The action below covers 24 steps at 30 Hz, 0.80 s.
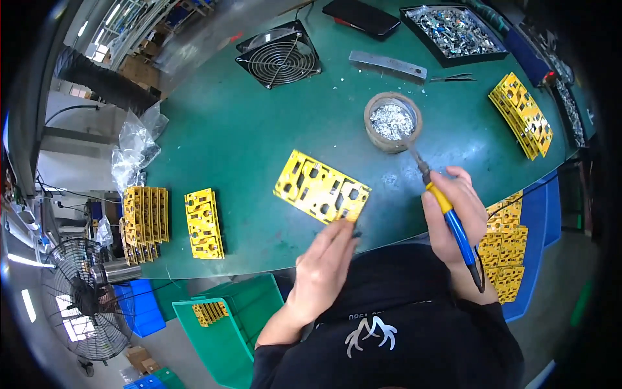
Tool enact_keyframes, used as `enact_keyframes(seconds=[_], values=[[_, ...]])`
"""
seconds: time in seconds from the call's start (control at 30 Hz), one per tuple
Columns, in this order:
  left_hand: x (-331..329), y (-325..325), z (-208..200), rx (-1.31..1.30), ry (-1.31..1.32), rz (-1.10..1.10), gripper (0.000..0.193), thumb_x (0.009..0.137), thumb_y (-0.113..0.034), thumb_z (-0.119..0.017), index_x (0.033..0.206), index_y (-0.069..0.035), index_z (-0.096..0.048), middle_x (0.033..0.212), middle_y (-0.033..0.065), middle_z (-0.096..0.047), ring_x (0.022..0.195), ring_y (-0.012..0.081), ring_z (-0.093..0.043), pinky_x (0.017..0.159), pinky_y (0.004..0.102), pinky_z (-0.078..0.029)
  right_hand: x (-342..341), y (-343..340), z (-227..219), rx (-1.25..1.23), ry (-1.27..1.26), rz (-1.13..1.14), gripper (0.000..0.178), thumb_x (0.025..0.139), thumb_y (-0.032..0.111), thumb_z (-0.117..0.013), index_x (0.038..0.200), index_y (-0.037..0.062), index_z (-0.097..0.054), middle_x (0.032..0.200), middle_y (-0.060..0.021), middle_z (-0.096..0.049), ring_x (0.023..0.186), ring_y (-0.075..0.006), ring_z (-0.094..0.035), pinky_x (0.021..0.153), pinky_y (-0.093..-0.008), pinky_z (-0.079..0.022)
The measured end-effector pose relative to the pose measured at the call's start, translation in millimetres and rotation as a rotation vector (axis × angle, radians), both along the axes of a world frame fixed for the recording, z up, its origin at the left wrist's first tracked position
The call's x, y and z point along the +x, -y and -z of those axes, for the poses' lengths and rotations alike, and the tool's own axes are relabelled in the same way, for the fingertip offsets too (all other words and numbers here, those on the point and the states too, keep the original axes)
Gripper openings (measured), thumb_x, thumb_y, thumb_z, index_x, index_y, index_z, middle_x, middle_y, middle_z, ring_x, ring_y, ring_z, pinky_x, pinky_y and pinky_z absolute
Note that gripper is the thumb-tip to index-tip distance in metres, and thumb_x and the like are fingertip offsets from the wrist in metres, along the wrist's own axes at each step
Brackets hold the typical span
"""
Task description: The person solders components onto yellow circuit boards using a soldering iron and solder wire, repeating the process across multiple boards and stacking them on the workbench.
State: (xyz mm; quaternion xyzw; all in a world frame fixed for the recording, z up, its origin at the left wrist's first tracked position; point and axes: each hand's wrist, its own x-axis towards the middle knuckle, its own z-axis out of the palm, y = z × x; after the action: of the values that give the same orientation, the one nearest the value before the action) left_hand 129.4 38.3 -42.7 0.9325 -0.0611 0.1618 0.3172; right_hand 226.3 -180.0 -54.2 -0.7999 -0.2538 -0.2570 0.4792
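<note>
Yellow and cut through with many holes, a flat panel [317,188] lies slantwise near the middle of the green table [227,142]. Taking it as the clock's centre, with twelve at the top of the view, the left hand [321,266] is at six o'clock, fingers bent, pinching the panel's near edge around five.

At three o'clock the right hand [468,211] grips a soldering iron [459,235] with a blue and yellow handle, its tip pointing up toward ten. That tip reaches a round brown pot [387,148] between one and two o'clock, filled with silvery scraps [391,118]; whether it touches them I cannot tell.

Farther out, a black square fan [280,61] stands at eleven, a metal strip [389,65] lies at one, and tweezers [453,78] rest just beside it, below a black tray [476,60] of small parts. More yellow pieces [521,117] are stacked past two o'clock, with another pile [146,217] near nine. At seven, below the table edge, sits a green crate [223,350].
</note>
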Motion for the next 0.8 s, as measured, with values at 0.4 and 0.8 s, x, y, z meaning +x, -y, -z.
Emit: enact_keyframes(seconds=[0.4,0.8], values=[[76.1,-56.1,-14.3,0.149,0.005,-0.067,0.019,0.099,-0.007,-0.069,0.114,0.004,-0.073,0.118,0.0234,-0.073,0.099,0.0412,-0.073,0.086,0.0434,-0.060,-3.0,-4.5,6.2,-0.007,-0.046,-0.036,0.035,0.082,-0.004,-0.081,0.116,-0.0042,-0.074,0.085,-0.0130,-0.073,0.073,-0.0265,-0.070,0.095,-0.0462,-0.054],[26.9,-66.8,-16.9,0.021,-0.316,-0.284,0.023,0.095,-0.016,-0.079,0.100,0.004,-0.068,0.084,0.0219,-0.071,0.073,0.0380,-0.071,0.065,0.0431,-0.055,-9.2,-9.5,8.1,0.028,-0.076,-0.106,0.032,0.083,-0.004,-0.079,0.115,-0.0038,-0.073,0.089,-0.0142,-0.075,0.077,-0.0270,-0.072,0.095,-0.0477,-0.055]])
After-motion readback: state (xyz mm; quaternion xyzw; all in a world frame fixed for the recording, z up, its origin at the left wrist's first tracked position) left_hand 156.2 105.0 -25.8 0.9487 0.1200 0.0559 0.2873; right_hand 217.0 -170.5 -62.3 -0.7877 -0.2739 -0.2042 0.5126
